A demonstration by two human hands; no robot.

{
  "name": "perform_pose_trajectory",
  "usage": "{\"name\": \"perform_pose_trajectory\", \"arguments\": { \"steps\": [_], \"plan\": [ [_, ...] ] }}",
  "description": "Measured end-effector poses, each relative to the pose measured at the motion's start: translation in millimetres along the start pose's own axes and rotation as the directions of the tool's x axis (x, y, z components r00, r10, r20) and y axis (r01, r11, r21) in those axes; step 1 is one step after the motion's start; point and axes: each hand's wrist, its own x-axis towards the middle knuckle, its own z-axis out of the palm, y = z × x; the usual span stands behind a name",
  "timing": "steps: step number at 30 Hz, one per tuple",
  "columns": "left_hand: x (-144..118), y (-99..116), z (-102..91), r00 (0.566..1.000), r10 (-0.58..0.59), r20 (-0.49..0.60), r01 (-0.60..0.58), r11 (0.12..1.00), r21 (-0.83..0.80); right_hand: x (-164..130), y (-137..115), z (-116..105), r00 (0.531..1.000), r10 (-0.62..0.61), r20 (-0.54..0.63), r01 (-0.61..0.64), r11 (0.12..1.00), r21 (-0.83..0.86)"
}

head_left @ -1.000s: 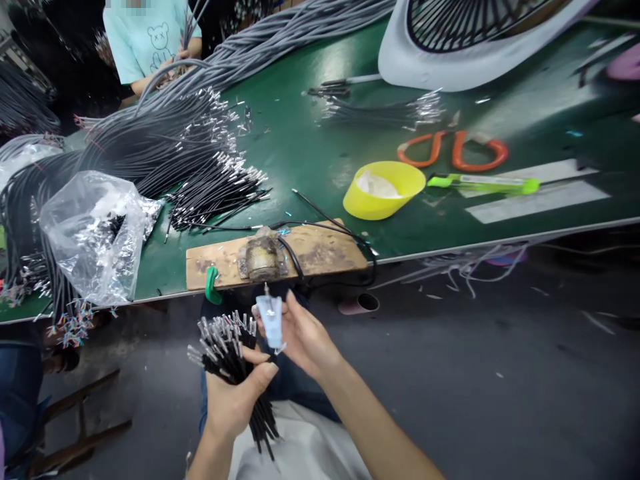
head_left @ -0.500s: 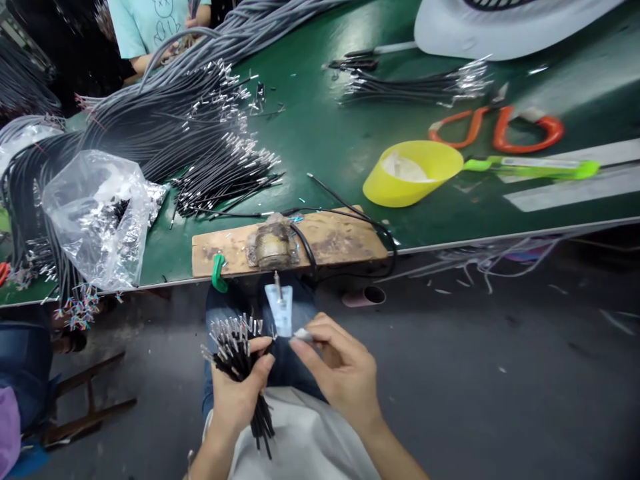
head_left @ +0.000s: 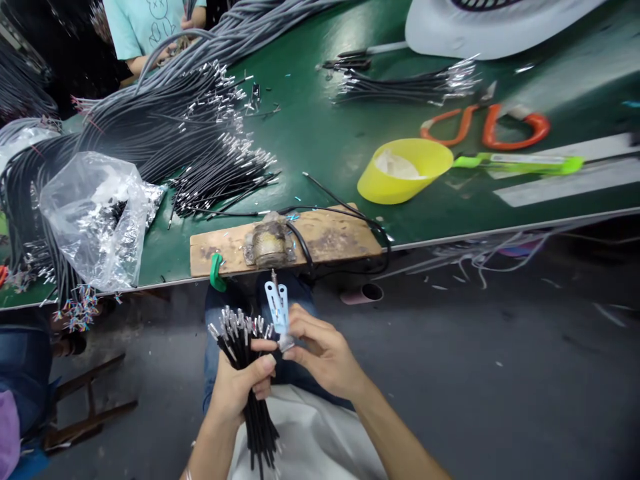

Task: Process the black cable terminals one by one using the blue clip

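As L hand [head_left: 240,390] grips black silver-tipped cables [head_left: 259,430] mid-length — prob. baring tips [head_left: 239,323] — R hand [head_left: 324,355] pinches small whitish wad [head_left: 286,343].

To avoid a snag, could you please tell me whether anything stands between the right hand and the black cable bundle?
Yes: fingers of the left hand, which grips the black cable bundle, and a small whitish piece pinched by the right hand lie between; the light-blue clip is just beyond.
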Motion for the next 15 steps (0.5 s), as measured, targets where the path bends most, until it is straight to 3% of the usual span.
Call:
{"name": "perform_pose_trajectory", "arguments": {
  "steps": [2,5,7,11,15],
  "plan": [
    [-1,4,4.4,0.995,0.091,-0.036,-0.089,0.994,0.063,1,-1,-1,1.0,0.011,0.021,-0.011,1.0,-0.016],
    [-11,14,10.7,0.97,0.23,-0.082,-0.215,0.963,0.164,4,0,-5,0.994,0.078,0.076,-0.085,0.992,0.095],
    [-20,23,13.9,0.951,0.289,-0.114,-0.262,0.943,0.204,10,0,-7,0.982,0.188,-0.007,-0.185,0.971,0.154],
    [-35,39,19.1,0.88,0.436,-0.19,-0.367,0.876,0.312,33,-8,-6,0.912,0.335,-0.236,-0.324,0.942,0.085],
    [-42,46,23.2,0.804,0.542,-0.245,-0.428,0.813,0.395,53,-17,3,0.881,0.455,-0.131,-0.422,0.88,0.216]
  ]
}}
